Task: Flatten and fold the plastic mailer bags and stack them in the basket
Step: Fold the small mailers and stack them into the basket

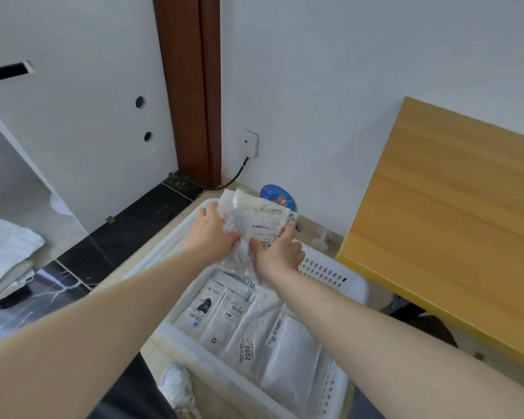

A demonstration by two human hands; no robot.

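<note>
Both hands, left (211, 234) and right (280, 252), grip a crumpled mailer bag (254, 225) above the far end of the white basket (330, 272). Flattened bags (254, 328) lie inside the basket; a wooden surface (451, 222) stands right of it.

Basket (330, 272) near end cut off by bottom edge; far rim hidden behind held mailer bag (254, 219). Blue round sticker (277, 195) partly hidden behind bag, label print too small to read.

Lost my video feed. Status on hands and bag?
Left hand and right hand both grip one crumpled mailer bag over the basket. Flat bags already inside. Nothing in the way.
</note>
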